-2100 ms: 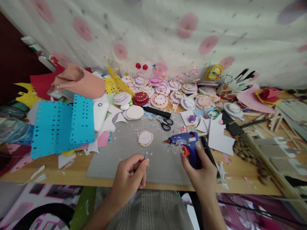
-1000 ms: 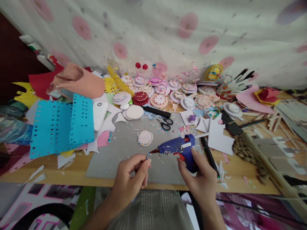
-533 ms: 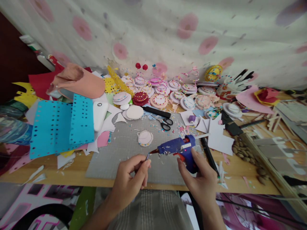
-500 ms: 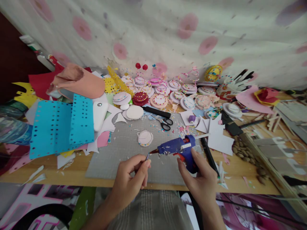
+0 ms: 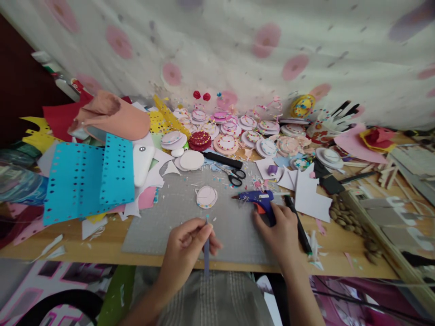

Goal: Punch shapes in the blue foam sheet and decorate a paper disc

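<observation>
My left hand (image 5: 190, 246) pinches a thin, bluish see-through strip (image 5: 206, 258), held upright with a small light-blue bit at its top. My right hand (image 5: 282, 228) is around the handle of a blue hot glue gun (image 5: 253, 196), which lies low over the grey cutting mat (image 5: 163, 235) with its nozzle facing left. A white glue stick sticks out of the gun's back end. Just beyond my left hand is a small round paper piece (image 5: 206, 197) with coloured dots along its lower edge.
Behind the mat stand rows of decorated paper hats (image 5: 227, 144). Scissors (image 5: 235, 175) and a black-handled tool (image 5: 222, 160) lie at the mat's far side. Blue dotted foam (image 5: 78, 181) covers the left. A black pen (image 5: 299, 226) and white paper (image 5: 309, 194) lie right.
The glue gun has moved away from my left hand, rightward and down toward the mat. My left hand has turned, and the strip in it now shows at length.
</observation>
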The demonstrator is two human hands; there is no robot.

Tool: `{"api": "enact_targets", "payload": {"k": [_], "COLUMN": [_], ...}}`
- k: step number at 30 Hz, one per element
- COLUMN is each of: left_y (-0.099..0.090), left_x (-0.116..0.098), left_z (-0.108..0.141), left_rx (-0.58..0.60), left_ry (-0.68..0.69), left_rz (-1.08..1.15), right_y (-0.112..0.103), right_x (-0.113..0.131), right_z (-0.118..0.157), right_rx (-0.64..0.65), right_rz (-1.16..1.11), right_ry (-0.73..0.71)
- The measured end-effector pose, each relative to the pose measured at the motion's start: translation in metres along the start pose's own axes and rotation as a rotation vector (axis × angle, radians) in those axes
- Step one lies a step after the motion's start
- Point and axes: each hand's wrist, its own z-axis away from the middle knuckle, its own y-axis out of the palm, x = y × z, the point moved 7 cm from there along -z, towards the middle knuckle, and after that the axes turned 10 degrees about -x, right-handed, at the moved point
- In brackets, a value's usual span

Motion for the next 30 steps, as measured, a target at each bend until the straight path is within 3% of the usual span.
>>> {"api": "enact_targets", "payload": {"k": [3,5,7,11,13,18,22,27,30], "left_y": [-0.002,-0.001,0.000,0.005,0.008,0.013,0.014,0.000,-0.024], "left_x": [0.008,0.015,0.021,0.026,0.028,0.032,0.036,0.039,0.026], "left_z": [-0.002,-0.003,-0.005,-0.009,-0.012,-0.017,-0.023,-0.027,-0.029], "left_rx": [-0.066,-0.090,-0.135,-0.223,-0.247,-0.290,-0.252,-0.103,-0.180], "left_ry": [-0.016,-0.029,-0.002,0.061,0.074,0.088,0.027,-0.025,0.137], "left_rz": [-0.005,0.000,0.005,-0.009,-0.009,-0.016,-0.028,-0.229,-0.395], "right_y": [-0.004,-0.020,-0.036,-0.032,-0.026,-0.022,-0.021,-0.005,0.014], "right_x": [-0.003,0.012,0.039,0.105,0.120,0.114,0.108,0.087,0.076], "right_z": [-0.002,-0.004,-0.002,0.022,0.035,0.045,0.042,0.028,0.023], "right_rx": [-0.013,-0.073,-0.075,0.343,0.404,0.180,0.097,0.145,0.261], "right_rz": [0.070,0.004,-0.201,-0.620,-0.641,-0.538,-0.559,-0.690,-0.775], "right_ry": [0.057,0.066,0.025,-0.088,-0.089,-0.051,-0.071,0.218,0.414]}}
